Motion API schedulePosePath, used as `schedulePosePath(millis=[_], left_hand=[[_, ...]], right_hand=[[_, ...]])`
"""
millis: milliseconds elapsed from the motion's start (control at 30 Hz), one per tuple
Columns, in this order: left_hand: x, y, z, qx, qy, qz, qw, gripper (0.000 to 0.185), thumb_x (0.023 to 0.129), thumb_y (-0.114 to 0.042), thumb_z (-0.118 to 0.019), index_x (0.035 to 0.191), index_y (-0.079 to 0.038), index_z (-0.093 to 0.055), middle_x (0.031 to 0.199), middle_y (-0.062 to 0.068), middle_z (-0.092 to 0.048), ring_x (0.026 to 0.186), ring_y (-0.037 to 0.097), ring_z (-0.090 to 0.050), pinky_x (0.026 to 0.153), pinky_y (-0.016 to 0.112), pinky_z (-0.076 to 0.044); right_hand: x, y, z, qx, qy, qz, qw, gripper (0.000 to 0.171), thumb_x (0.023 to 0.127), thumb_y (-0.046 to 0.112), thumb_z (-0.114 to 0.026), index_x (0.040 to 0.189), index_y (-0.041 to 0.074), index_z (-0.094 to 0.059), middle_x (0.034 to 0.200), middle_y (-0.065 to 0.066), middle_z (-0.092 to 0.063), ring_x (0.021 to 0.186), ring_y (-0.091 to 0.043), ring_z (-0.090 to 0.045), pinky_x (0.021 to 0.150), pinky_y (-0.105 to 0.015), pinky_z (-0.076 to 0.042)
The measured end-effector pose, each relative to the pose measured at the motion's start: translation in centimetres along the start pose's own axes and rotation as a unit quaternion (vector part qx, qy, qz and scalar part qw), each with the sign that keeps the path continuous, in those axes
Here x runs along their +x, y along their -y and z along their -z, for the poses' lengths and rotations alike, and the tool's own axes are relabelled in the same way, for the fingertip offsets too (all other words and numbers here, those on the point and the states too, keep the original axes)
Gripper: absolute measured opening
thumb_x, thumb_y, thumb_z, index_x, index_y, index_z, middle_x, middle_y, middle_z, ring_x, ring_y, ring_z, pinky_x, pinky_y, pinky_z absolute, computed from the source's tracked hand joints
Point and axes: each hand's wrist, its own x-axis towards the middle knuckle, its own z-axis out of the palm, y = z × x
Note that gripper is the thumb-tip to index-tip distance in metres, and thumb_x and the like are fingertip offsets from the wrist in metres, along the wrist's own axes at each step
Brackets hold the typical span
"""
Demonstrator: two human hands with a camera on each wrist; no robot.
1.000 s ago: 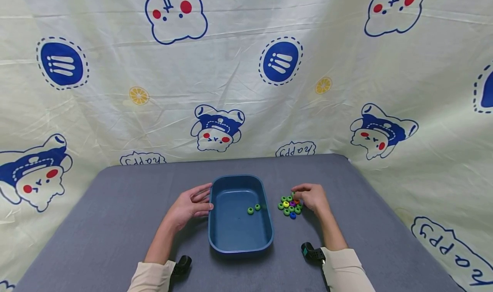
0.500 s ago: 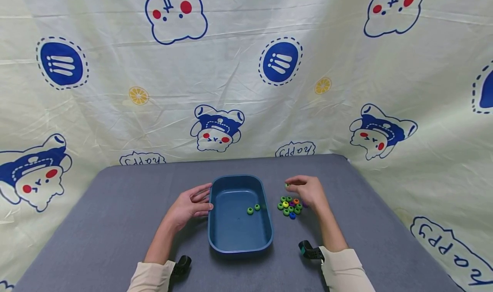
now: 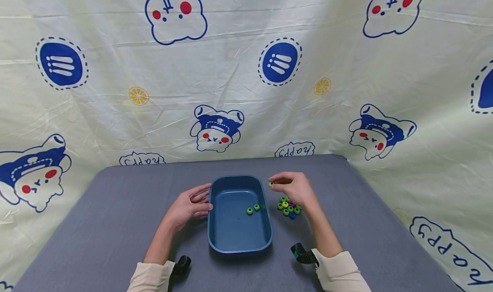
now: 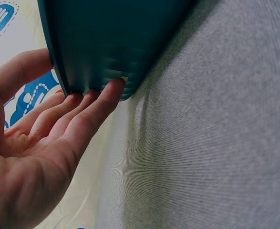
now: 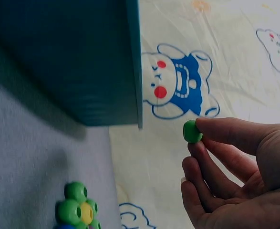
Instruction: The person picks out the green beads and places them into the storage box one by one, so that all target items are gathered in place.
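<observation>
The right hand [image 3: 294, 188] pinches a round green bead [image 3: 271, 184] beside the smooth blue tub [image 3: 239, 237], while the flat left hand [image 3: 189, 206] touches its side.

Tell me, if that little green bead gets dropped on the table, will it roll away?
Probably a little. The green bead pinched by the right hand looks round and smooth, so it could slip or roll. It seems light, since two fingertips carry it. The gray table looks like soft cloth, which would likely slow it.
</observation>
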Motion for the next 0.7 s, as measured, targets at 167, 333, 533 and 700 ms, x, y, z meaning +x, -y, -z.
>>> schedulePosePath(millis=[167,333,533,700], left_hand=[[0.0,0.0,0.0,-0.003,0.004,-0.001,1.0,0.067,0.093,0.002,-0.069,0.153,-0.007,-0.043,0.156,0.022,-0.045,0.139,0.041,-0.049,0.092,0.041,-0.059],[0.0,0.0,0.1,-0.004,0.005,-0.001,1.0,0.067,0.093,0.002,-0.069,0.153,-0.007,-0.043,0.156,0.022,-0.045,0.139,0.041,-0.049,0.092,0.041,-0.059],[0.0,0.0,0.1,-0.006,0.004,-0.003,1.0,0.066,0.093,0.002,-0.069,0.153,-0.007,-0.043,0.156,0.022,-0.044,0.139,0.041,-0.049,0.092,0.042,-0.059],[0.0,0.0,0.1,-0.008,0.005,-0.002,1.0,0.066,0.093,0.002,-0.069,0.153,-0.007,-0.043,0.155,0.022,-0.045,0.139,0.041,-0.049,0.092,0.042,-0.059]], right_hand=[[-0.3,0.8,-1.1,-0.005,0.016,0.012,1.0,0.021,0.09,0.014,-0.077,0.11,0.01,-0.078,0.105,-0.006,-0.077,0.097,-0.021,-0.071,0.086,-0.039,-0.059],[-0.5,1.5,-1.9,-0.007,0.028,0.014,0.999,0.019,0.089,0.013,-0.077,0.108,0.011,-0.079,0.103,-0.004,-0.077,0.095,-0.019,-0.071,0.088,-0.041,-0.06],[-0.8,2.1,-3.1,0.005,0.047,0.021,0.999,0.019,0.089,0.012,-0.078,0.108,0.01,-0.079,0.101,-0.002,-0.077,0.092,-0.017,-0.07,0.086,-0.037,-0.061],[-1.0,2.3,-4.1,0.006,0.061,0.028,0.998,0.017,0.089,0.01,-0.078,0.105,0.009,-0.079,0.096,-0.001,-0.077,0.087,-0.014,-0.07,0.08,-0.035,-0.062]])
